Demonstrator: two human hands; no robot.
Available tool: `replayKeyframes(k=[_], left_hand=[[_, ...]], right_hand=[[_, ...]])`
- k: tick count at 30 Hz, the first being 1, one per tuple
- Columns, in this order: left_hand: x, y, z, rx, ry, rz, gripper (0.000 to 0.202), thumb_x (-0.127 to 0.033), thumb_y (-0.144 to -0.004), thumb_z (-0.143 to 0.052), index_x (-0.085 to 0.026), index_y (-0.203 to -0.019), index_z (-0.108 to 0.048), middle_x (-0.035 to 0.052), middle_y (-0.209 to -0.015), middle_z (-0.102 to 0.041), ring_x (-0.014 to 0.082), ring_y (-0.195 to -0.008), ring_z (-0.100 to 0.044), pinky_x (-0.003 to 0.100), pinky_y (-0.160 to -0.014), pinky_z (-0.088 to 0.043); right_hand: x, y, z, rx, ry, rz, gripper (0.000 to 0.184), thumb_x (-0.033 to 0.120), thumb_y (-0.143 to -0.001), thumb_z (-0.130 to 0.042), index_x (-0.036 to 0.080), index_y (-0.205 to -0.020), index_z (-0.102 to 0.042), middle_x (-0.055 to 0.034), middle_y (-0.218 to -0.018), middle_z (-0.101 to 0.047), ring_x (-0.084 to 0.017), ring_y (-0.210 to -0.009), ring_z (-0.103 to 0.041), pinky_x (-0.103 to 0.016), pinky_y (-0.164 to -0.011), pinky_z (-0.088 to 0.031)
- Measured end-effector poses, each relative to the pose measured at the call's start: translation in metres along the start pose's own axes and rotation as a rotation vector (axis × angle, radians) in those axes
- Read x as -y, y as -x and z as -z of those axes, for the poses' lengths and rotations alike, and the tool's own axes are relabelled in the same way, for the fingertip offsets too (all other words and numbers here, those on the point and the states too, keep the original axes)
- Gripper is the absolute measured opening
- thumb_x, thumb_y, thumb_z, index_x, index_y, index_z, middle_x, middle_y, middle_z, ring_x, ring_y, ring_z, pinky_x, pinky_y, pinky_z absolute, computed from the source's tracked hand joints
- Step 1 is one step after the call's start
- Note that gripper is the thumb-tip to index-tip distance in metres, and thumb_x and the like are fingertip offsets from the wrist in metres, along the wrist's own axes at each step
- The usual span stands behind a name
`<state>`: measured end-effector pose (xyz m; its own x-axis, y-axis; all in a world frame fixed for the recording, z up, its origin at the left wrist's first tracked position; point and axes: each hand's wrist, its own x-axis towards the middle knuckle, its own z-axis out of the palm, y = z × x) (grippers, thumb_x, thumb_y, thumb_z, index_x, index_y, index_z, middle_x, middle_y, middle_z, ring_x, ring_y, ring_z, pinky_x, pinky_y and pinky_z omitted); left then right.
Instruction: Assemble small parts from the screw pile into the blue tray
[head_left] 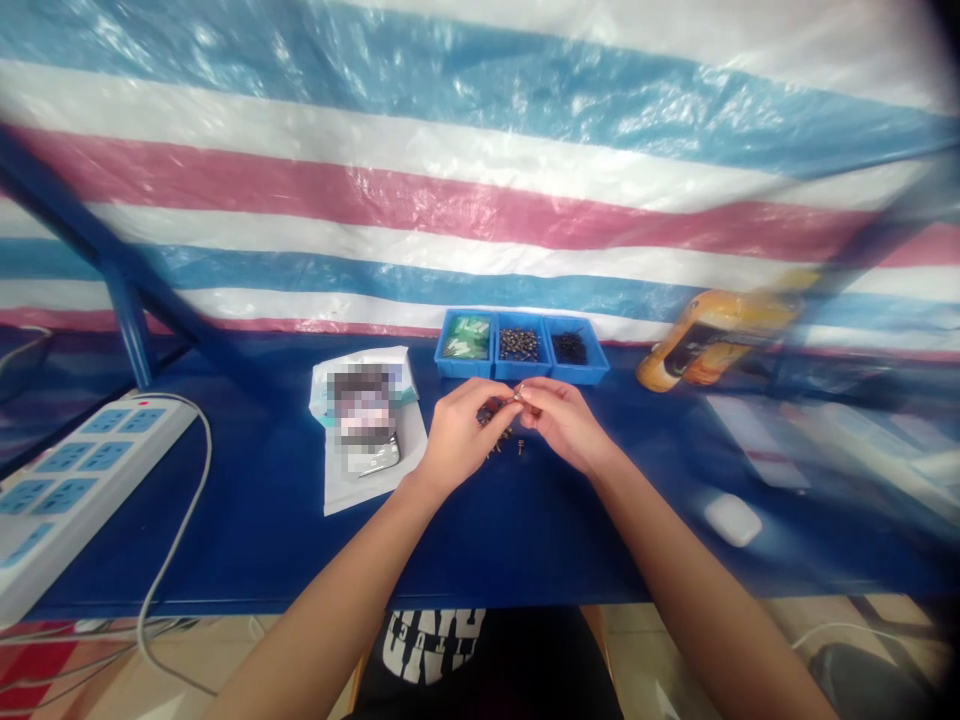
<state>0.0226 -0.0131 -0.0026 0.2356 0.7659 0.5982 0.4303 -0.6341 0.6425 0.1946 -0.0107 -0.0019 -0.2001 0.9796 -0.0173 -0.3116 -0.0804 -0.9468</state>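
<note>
Grip of the left hand (466, 428) and of the right hand (564, 418) is closed at the fingertips, the two meeting around a small metal piece (518, 394), whose exact shape is too small to make out. With the hands as the clock's centre, a loose pile of brass-coloured pieces (495, 430) lies close by toward seven o'clock on the blue surface (262, 510), partly hidden by the left hand; a single piece (520, 447) sits apart from it at six.

Three blue bins (583, 375) stand side by side just beyond, at twelve: the leftmost, toward eleven, holds a green-and-white packet (466, 338), the middle one metal pieces (519, 344), the rightmost, toward one, dark small parts (570, 348). At nine o'clock, white paper (352, 496) lies under an item partly blurred into squares. Farther out at nine is a white power strip (82, 480). An orange bottle (684, 345) leans between two and three, and a small white case (733, 520) rests at four.
</note>
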Motion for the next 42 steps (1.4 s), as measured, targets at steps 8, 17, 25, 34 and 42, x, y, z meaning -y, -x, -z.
replayKeyframes(k=[8,17,25,34,42], left_hand=[[0.003,0.000,-0.001,-0.051,-0.083,0.016,0.012,-0.029,-0.092,-0.062,-0.021,-0.095,-0.070,0.0020,-0.091,-0.074,0.0146,-0.079,-0.068,0.026,-0.074,-0.053],[0.008,0.001,0.000,-0.014,-0.117,-0.105,0.013,-0.026,-0.095,-0.059,-0.022,-0.097,-0.071,0.0029,-0.095,-0.075,0.0160,-0.088,-0.070,0.028,-0.084,-0.055],[0.011,0.000,-0.001,-0.059,-0.105,-0.189,0.008,-0.020,-0.092,-0.063,-0.021,-0.089,-0.070,0.0010,-0.089,-0.075,0.0139,-0.083,-0.070,0.025,-0.079,-0.054],[0.008,0.000,-0.002,-0.073,-0.106,-0.067,0.008,-0.024,-0.089,-0.067,-0.020,-0.095,-0.071,0.0005,-0.088,-0.075,0.0125,-0.075,-0.069,0.023,-0.072,-0.054],[0.007,-0.001,-0.001,-0.041,-0.065,-0.043,0.007,-0.021,-0.089,-0.065,-0.020,-0.093,-0.071,0.0001,-0.086,-0.075,0.0119,-0.073,-0.069,0.022,-0.070,-0.054]], right_hand=[[-0.006,-0.001,0.003,-0.029,0.133,0.051,0.025,0.039,-0.078,-0.077,0.019,-0.092,-0.074,0.0001,-0.070,-0.061,-0.011,-0.063,-0.050,-0.028,-0.062,-0.039],[0.003,0.002,0.003,0.015,0.251,0.017,0.025,0.041,-0.081,-0.073,0.017,-0.088,-0.072,0.0016,-0.065,-0.057,-0.011,-0.061,-0.047,-0.027,-0.059,-0.036],[0.008,0.005,-0.001,0.048,0.314,0.014,0.025,0.043,-0.084,-0.069,0.018,-0.084,-0.065,0.0004,-0.072,-0.062,-0.010,-0.061,-0.048,-0.027,-0.058,-0.037],[0.005,0.002,0.002,0.011,0.302,0.076,0.027,0.046,-0.084,-0.069,0.019,-0.085,-0.065,0.0006,-0.072,-0.060,-0.010,-0.060,-0.047,-0.027,-0.057,-0.036],[0.007,0.002,0.000,-0.002,0.343,0.047,0.029,0.045,-0.081,-0.071,0.017,-0.086,-0.068,0.0003,-0.071,-0.060,-0.010,-0.059,-0.047,-0.027,-0.057,-0.036]])
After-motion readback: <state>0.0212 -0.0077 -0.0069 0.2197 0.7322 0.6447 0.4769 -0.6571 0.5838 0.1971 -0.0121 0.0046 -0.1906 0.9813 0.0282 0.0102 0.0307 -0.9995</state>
